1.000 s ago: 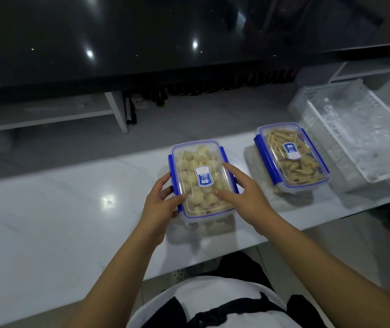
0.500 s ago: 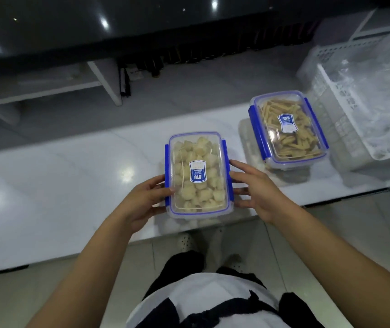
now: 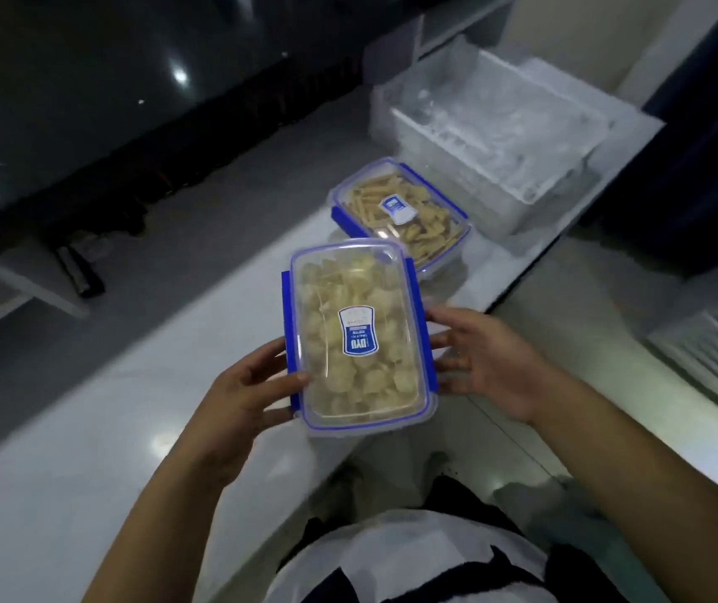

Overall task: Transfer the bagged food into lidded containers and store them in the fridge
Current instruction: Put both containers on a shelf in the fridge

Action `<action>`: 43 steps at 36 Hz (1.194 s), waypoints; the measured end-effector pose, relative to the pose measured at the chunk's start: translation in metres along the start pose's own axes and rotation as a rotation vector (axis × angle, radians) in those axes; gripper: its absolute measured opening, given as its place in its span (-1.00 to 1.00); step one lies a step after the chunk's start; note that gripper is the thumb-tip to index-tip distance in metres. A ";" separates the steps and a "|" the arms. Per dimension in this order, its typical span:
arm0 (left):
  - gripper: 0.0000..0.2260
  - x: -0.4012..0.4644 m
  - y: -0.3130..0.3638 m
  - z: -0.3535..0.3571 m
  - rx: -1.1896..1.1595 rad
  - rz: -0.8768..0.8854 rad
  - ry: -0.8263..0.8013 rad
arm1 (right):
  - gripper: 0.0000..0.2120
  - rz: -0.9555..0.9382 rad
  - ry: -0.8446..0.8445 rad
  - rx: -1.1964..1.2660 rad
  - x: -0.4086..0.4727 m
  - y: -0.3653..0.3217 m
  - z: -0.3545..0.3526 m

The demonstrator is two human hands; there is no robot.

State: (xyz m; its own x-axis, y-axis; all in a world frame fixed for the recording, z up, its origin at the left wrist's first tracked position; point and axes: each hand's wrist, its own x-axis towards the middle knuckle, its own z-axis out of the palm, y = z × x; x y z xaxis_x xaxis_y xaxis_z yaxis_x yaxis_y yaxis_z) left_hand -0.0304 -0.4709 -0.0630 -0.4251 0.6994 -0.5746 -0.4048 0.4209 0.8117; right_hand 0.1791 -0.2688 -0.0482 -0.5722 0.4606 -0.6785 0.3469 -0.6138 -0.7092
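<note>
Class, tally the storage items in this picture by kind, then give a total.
Lidded containers with blue clips: 2, the held container of round pieces and the container of stick pieces.
White plastic basket: 1.
Total: 3.

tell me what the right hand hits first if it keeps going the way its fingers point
The right hand points leftward at the lidded container of pale round pieces; its blue side clip is right at the fingertips, probably already touching.
</note>
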 end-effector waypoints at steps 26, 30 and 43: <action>-0.53 0.073 0.035 0.377 0.467 -0.140 -0.929 | -0.75 -0.226 0.723 0.567 -0.213 0.080 -0.258; -0.46 0.089 0.032 0.428 0.497 -0.179 -0.958 | -0.70 -0.236 0.703 0.568 -0.216 0.078 -0.308; -0.25 0.186 0.070 0.583 0.473 -0.210 -1.003 | -0.71 -0.282 0.762 0.553 -0.175 -0.001 -0.463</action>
State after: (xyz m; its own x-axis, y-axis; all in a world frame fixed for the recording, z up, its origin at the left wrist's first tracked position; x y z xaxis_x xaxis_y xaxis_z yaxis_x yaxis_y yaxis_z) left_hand 0.3342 0.0250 -0.0520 0.5440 0.6474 -0.5338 0.0461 0.6122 0.7894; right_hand 0.6232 -0.0520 -0.0176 0.1192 0.8074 -0.5779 -0.2370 -0.5420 -0.8062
